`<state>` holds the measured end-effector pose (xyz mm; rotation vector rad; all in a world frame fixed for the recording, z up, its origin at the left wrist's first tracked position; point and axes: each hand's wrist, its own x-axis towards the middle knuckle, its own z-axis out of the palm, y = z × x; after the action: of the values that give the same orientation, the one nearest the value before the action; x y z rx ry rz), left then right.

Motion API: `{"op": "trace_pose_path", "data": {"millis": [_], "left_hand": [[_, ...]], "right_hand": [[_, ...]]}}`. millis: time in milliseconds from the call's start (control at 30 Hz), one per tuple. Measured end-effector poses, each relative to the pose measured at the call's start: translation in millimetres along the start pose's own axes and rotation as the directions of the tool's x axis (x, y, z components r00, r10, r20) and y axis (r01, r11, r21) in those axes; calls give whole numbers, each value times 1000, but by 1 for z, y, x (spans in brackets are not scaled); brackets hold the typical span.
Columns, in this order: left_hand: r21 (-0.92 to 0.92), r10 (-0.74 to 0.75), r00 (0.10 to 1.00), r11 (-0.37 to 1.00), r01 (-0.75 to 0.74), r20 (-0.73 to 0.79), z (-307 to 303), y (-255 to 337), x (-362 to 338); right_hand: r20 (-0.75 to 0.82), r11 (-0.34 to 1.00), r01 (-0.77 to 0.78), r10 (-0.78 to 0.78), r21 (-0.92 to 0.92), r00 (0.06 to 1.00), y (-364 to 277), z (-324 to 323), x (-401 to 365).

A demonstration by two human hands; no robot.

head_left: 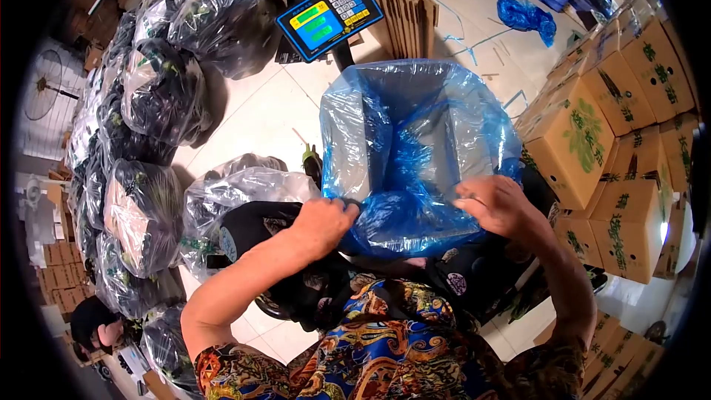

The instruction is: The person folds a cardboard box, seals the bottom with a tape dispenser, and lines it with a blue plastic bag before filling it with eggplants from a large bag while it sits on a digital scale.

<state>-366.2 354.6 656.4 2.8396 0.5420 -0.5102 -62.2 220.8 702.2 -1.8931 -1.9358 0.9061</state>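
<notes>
In front of my body stands an open box lined with a blue plastic bag [415, 152]. The bag is folded out over the rim, and its inside shows crumpled film with no goods visible. My left hand [327, 224] is closed on the bag's edge at the near left corner. At the near right side, my right hand [492, 204] has its fingers curled and pinched at the film. Just beyond the box rises a scale display [329, 17] with a lit blue panel and a keypad.
Filled clear bags [163, 92] of dark produce are heaped on the left. Stacked printed cartons [574, 144] line the right. Flattened cardboard sheets [407, 18] stand behind the scale. A crumpled blue bag [527, 18] lies on the floor. Beside the box is a dark eggplant [312, 167].
</notes>
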Motion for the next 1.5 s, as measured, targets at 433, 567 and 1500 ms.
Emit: {"op": "trace_pose_path", "data": {"millis": [433,567,1500], "left_hand": [[-306,-178,982,940,149,-67,-18,0,-26],[-94,-41,999,995,42,16,7,-5,-26],[-889,-10,890,-37,456,457,50,-113,51]], "right_hand": [[388,945,282,-202,-164,900,19,91,114],[202,775,157,-39,-612,979,58,75,99],[116,697,496,-517,-518,848,-13,144,-3]]}}
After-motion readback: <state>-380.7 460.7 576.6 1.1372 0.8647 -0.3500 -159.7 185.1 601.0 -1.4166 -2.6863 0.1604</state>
